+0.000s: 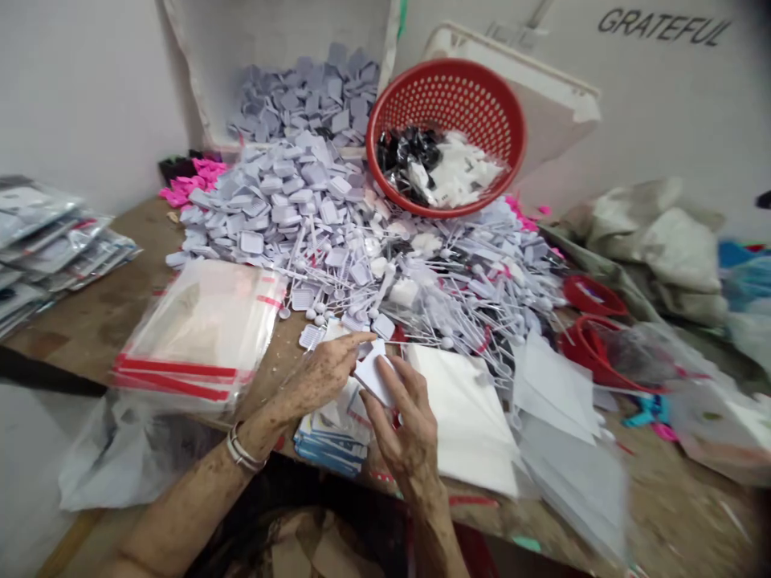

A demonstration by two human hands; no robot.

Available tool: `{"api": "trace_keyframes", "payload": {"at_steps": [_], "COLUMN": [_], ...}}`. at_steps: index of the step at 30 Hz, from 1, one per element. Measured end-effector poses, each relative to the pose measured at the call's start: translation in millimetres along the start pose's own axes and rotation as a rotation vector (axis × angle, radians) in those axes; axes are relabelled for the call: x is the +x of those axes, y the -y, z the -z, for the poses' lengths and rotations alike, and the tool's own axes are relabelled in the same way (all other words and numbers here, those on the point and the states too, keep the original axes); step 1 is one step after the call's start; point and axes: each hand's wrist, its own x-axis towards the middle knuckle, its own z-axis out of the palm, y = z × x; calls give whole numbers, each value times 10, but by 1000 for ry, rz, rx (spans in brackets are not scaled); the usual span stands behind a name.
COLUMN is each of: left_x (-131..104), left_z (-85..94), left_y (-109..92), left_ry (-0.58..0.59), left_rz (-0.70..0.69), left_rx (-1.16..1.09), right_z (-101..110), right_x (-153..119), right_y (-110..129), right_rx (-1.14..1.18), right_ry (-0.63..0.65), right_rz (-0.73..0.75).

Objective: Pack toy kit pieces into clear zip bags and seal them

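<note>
Fairly even, muted light is falling over the scene, apparently from above, though its source is not showing. The plastic sleeves (201,321) at the left are giving off soft glare. The far wall (680,104) is looking grey, darkening at the right corners. Fine detail is blurring slightly, especially toward the right edge, where shapes are stretching.

Dark capital letters are spelling "GRATEFUL" on the pale wall (680,96) in the upper right of the frame.
</note>
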Motion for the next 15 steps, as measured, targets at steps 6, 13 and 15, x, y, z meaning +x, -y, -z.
{"api": "trace_keyframes", "payload": {"at_steps": [6, 13, 15], "left_x": [-175, -202, -210], "left_z": [-207, -181, -191], "left_y": [52, 158, 141], "left_ry": [112, 171, 154], "left_rz": [277, 374, 348], "left_rx": [-635, -779, -717], "right_z": [107, 221, 240], "right_x": [-118, -161, -182], "right_y": [-66, -6, 0], "right_rx": [17, 134, 134], "right_ry": [3, 45, 41], "right_rz": [1, -50, -48]}}
